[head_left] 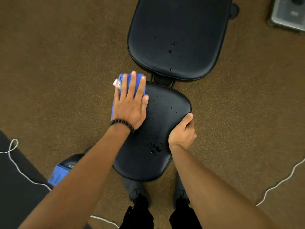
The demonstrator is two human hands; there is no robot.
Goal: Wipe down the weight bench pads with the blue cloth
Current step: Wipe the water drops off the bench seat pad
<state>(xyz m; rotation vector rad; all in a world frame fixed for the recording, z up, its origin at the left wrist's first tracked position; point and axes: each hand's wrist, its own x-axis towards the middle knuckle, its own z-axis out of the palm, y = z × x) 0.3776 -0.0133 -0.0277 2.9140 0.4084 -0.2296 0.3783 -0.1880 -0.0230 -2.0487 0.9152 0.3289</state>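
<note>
Your left hand (pixel 130 103) is pressing the blue cloth (pixel 115 103) flat, fingers spread, on the seat pad's (pixel 153 129) left edge; your right hand (pixel 182 132) is curling around its right edge.

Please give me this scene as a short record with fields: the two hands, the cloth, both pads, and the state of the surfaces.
left hand: left hand lies flat, pressing the blue cloth on the seat pad's far left edge
right hand: right hand grips the right edge of the seat pad
seat pad surface: droplets visible, mostly near the right hand
back pad: back pad untouched by either hand, droplets on its near half
floor: brown speckled floor
wrist: dark bead bracelet on the left wrist
</note>
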